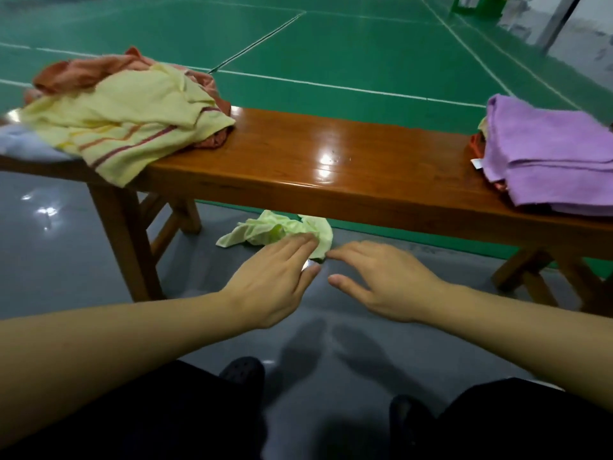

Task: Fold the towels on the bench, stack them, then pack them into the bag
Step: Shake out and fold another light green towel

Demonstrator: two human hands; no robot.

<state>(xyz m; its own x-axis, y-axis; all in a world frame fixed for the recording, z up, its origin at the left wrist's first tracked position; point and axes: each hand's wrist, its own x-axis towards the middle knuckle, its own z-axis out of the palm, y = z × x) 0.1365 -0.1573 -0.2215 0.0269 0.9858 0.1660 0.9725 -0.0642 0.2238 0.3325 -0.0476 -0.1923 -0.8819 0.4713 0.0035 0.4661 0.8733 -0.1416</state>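
Green cloth [282, 232] (crumpled, under the bench [331, 167]) wants both spread, empty hands, left hand [275, 280] and right hand [381, 280], gathering it by its edges.

Surface [331, 161] runs left to right. Unfolded towel heap [126, 117] lies on its left end, one towel hanging over the near edge. Folded towel stack [550, 154] sits on its right end, well apart. Crumpled bag [282, 230] lies on the floor beneath the surface's middle. Both hands reach near it: left hand [275, 283] left, right hand [381, 280] right.
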